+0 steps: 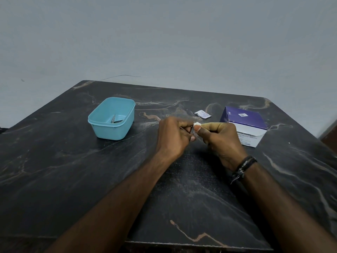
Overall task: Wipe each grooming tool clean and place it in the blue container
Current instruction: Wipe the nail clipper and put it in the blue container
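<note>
Blue container (pixel 102 125) sits well left of the grip, holding small metal scissors (pixel 113 119) and another tool too small to tell. Left hand (pixel 173 137) pinches a thin metal grooming tool (pixel 191 129), mostly hidden. Right hand (pixel 220 141) touches it, pressing a white swab (pixel 197 124) on its tip. Torn sachet (pixel 202 114) lies just behind; alcohol swab box (pixel 244 123) just right, on dark marble table (pixel 73 170).

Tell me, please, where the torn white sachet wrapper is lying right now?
In the head view, the wrapper lies flat on the table, far right of centre, between the blue container and the swab box.
</note>
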The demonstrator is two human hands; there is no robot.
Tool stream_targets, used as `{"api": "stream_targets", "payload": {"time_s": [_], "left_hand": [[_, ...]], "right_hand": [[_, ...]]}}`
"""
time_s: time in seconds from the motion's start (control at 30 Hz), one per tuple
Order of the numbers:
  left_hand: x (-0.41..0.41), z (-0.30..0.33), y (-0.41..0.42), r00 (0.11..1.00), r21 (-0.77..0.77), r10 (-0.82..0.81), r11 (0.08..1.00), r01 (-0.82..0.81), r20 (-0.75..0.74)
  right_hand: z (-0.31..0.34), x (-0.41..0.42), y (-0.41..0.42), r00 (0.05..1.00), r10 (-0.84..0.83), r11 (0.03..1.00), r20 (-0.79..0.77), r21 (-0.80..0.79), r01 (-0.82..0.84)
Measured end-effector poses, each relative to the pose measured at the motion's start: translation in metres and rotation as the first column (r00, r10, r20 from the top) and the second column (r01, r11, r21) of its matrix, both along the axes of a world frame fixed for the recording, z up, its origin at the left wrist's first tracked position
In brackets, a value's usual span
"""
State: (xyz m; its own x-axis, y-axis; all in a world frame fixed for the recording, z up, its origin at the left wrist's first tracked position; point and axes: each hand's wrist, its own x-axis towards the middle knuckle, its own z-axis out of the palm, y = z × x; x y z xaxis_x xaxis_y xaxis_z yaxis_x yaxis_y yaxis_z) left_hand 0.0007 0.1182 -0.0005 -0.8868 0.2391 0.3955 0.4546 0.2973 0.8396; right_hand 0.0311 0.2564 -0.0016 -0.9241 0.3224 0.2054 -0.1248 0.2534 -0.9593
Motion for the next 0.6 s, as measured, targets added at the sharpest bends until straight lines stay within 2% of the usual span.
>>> {"api": "stream_targets", "payload": {"time_s": [0.13,0.27,0.33,0.5,0.6], "left_hand": [[-0.0010,-0.0008,-0.0015,0.999,0.046,0.025,0.999,-0.023,-0.036],[0.0011,0.0020,-0.0017,0.999,-0.004,-0.043,0.999,0.043,0.010],[0.0006,0.0027,-0.0015,0.996,0.026,-0.081,0.996,0.080,0.041],[-0.0038,0.0040,-0.0021,0.938,0.316,-0.236,0.937,0.151,0.253],[-0.0052,0.0041,-0.0044,0.899,0.400,-0.277,0.907,0.128,0.339]], "right_hand": [[-0.0010,0.0032,-0.0027,0.997,0.070,0.997,-0.020,0.043,-0.069],[-0.0024,0.0001,-0.0013,0.998,-0.009,1.000,-0.060,0.005,0.009],[-0.0003,0.0001,-0.0006,0.998,-0.020,1.000,-0.051,-0.008,0.019],[0.0026,0.0002,0.0030,0.999,0.037,0.996,0.021,-0.085,-0.035],[0.0025,0.0008,0.0044,0.995,0.075,0.989,0.071,-0.130,-0.065]]}}
